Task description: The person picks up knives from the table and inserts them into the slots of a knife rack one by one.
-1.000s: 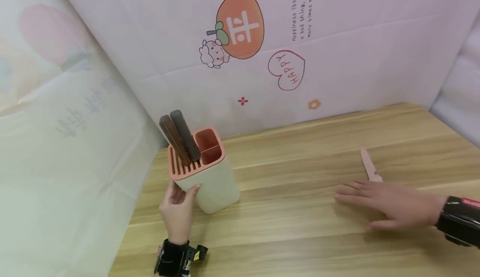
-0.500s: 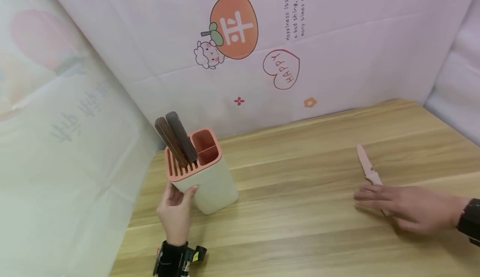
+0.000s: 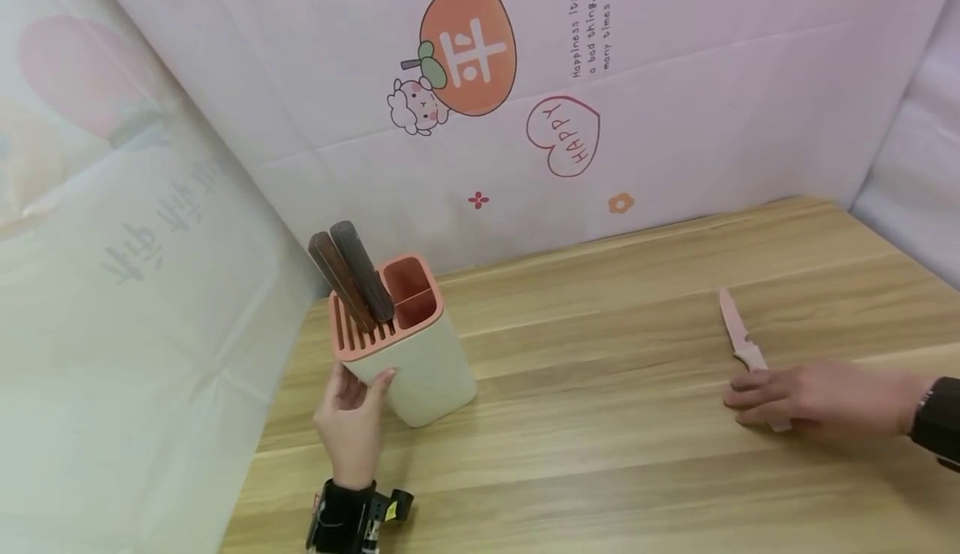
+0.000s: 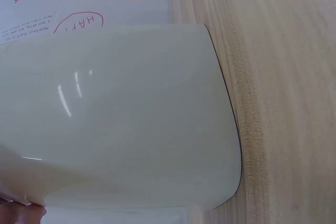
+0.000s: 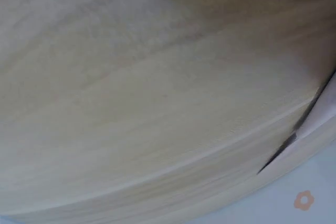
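pink knife (image 3: 738,338) now under right hand (image 3: 817,399)

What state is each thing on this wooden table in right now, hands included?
Cream knife block with pink slotted top: upright, held by the left hand.
Two dark wooden-handled knives: slotted in the block, tilted.
Pink knife: flat on the table, handle under the right hand.

Wood-grain table (image 3: 615,454), pink cartoon backdrop (image 3: 675,79) (orange fruit, "HAPPY" heart), soft even light.
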### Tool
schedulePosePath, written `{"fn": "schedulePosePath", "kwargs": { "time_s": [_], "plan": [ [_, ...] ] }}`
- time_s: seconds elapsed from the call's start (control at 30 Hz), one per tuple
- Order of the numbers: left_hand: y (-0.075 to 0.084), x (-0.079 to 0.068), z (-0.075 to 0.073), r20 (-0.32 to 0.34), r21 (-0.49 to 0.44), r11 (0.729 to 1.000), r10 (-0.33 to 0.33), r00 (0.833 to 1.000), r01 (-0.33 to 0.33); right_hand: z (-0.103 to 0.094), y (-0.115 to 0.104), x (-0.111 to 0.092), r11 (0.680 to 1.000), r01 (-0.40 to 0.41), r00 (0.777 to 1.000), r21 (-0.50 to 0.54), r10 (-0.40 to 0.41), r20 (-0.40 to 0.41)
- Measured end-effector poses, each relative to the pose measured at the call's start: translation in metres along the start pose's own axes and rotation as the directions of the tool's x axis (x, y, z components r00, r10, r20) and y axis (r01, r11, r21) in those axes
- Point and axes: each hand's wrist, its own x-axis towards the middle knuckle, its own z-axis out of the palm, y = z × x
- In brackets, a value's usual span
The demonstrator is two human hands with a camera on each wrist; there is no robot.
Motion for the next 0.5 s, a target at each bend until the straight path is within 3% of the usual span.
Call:
{"fn": "schedulePosePath", "kwargs": {
  "time_s": [0.3, 0.5],
  "plan": [
    [0.001, 0.001, -0.002, 0.004, 0.002, 1.000, -0.023, 1.000, 0.023, -0.003, 0.006, 0.010, 0.996, 0.090, 0.996, -0.004, -0.090, -0.011],
    [0.002, 0.000, -0.003, -0.004, 0.014, 1.000, -0.026, 1.000, 0.027, -0.007, 0.006, 0.015, 0.994, 0.101, 0.994, -0.050, -0.103, -0.042]
  ]
}}
